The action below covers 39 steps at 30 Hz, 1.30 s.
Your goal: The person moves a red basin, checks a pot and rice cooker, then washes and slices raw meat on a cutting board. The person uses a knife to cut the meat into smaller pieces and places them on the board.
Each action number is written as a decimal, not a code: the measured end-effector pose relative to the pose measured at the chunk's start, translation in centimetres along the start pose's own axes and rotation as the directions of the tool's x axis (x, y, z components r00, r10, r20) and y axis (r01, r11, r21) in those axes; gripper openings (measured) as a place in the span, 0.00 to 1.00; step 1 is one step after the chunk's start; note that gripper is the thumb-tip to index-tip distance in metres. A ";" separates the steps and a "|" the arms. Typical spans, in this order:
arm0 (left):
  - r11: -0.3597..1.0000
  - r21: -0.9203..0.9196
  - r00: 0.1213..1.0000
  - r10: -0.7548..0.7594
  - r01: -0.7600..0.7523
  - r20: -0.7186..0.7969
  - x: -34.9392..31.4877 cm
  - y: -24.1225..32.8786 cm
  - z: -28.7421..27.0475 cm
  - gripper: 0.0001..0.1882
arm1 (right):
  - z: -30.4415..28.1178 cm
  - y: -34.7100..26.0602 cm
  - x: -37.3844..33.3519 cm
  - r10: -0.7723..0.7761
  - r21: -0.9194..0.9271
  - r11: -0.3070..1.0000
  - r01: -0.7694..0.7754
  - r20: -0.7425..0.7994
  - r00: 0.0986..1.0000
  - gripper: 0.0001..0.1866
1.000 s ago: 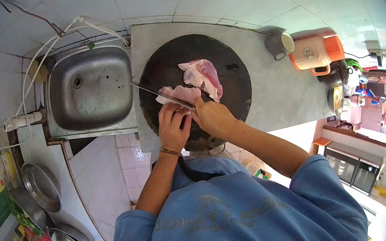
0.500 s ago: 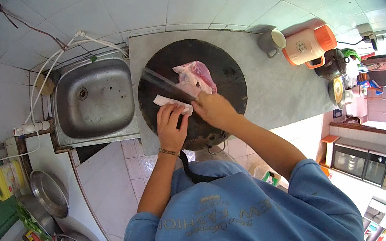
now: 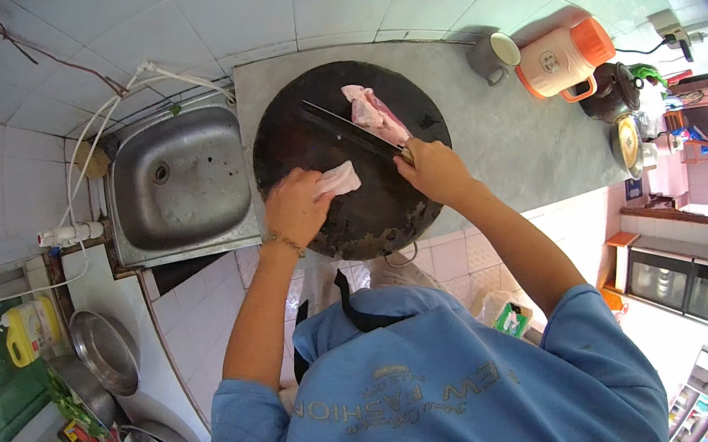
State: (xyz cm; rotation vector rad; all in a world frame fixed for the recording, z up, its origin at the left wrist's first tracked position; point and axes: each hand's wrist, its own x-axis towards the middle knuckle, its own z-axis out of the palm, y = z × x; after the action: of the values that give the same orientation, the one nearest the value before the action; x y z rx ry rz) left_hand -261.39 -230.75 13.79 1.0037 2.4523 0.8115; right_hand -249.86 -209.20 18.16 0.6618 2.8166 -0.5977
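Cutting: mind the clearance

Left hand (image 3: pixel 295 207) pinches the slice (image 3: pixel 339 179) between thumb and fingers, near the board's (image 3: pixel 280 133) middle. Right hand's (image 3: pixel 436 172) fingers wrap the knife (image 3: pixel 357 134), angled just beside the chunk (image 3: pixel 375 114), farther out. Good form, probably: left fingertips curled, well apart from the edge; chunk steadied before loading it.

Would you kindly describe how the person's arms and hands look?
Short blue fabric sleeves leave both forearms bare. The left hand has a thin brownish bracelet at its wrist; the right hand has none. Both are ungloved.
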 end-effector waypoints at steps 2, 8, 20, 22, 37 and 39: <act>0.889 -0.404 0.977 -0.196 0.215 0.090 -0.6 0.7 0.7 0.13 | -0.2 0.3 -0.2 -0.013 0.018 1.000 0.013 -0.004 1.000 0.15; 0.843 -0.385 0.907 -0.420 0.375 -0.035 -2.8 1.9 2.2 0.18 | 0.3 -0.6 -1.5 -0.068 0.113 0.991 0.066 0.009 0.998 0.14; 0.979 -0.183 0.881 -0.011 -0.086 -0.473 -2.8 2.5 5.2 0.14 | -1.2 -2.2 -8.2 -0.082 0.090 0.993 0.075 0.081 0.993 0.11; 0.977 -0.176 0.865 0.018 -0.122 -0.501 -3.0 2.4 5.6 0.13 | -1.4 -2.1 -8.7 -0.073 0.010 0.997 0.072 0.131 0.989 0.11; 0.963 -0.164 0.828 0.090 -0.214 -0.554 -2.7 0.8 6.8 0.12 | 3.1 -4.9 -2.2 -0.108 0.032 0.994 0.104 0.172 0.979 0.11; 0.963 -0.163 0.838 0.097 -0.215 -0.536 -2.8 0.9 6.7 0.12 | 4.7 -5.8 -1.8 -0.142 0.035 0.990 0.138 0.164 0.976 0.12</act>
State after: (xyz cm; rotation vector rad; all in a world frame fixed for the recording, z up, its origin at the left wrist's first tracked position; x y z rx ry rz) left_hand -255.53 -229.78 9.50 1.0097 2.6481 1.5574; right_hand -250.58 -216.62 16.40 0.3985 2.7186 -0.6773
